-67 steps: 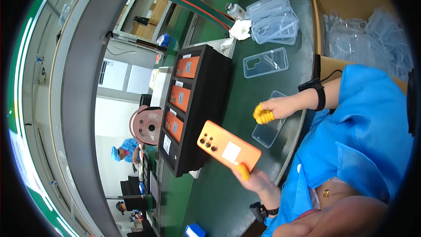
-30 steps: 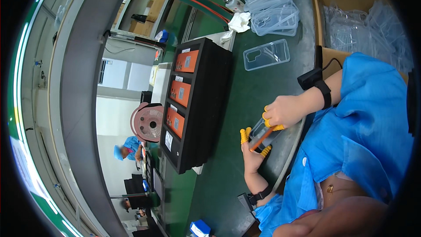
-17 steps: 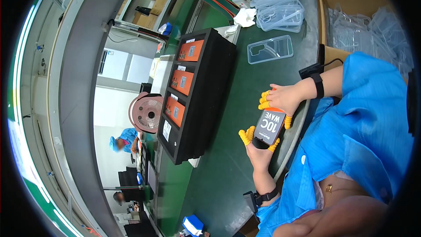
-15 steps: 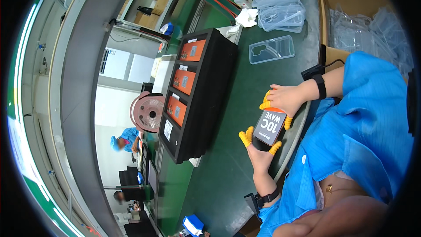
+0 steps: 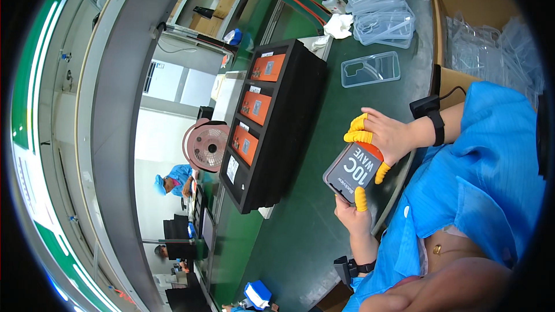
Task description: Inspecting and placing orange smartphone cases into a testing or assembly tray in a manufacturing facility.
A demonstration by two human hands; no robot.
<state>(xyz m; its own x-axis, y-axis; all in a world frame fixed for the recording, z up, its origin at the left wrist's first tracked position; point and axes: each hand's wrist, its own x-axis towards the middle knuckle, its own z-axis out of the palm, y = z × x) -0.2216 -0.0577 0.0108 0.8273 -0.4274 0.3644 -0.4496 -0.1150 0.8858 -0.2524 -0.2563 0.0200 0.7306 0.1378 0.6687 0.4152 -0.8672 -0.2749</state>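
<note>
Both hands hold a smartphone (image 5: 348, 167) with a grey and orange printed face, tilted above the green bench. My right hand (image 5: 394, 140) grips its orange end, with yellow finger cots on the thumb and some fingers. At the opposite end, my left hand (image 5: 354, 219) has its yellow-covered thumb on the phone's edge; its other fingers are partly hidden by the phone. Farther right on the bench lies a single clear phone case (image 5: 371, 70). Beyond that case is a pile of clear cases (image 5: 384, 23).
A long black tray (image 5: 298, 124) with orange-faced pieces (image 5: 256, 108) in its slots stands across the bench. Crumpled tissue (image 5: 339, 25) and a small bottle (image 5: 332, 3) sit near the pile. An open cardboard box (image 5: 439, 29) holds clear plastic pieces. A co-worker (image 5: 176, 180) sits beyond a pink fan (image 5: 206, 147).
My left hand, spread beside the phone before, has closed on its edge. The phone has turned and tilted, and my right hand has shifted its hold. The whole view has moved slightly.
</note>
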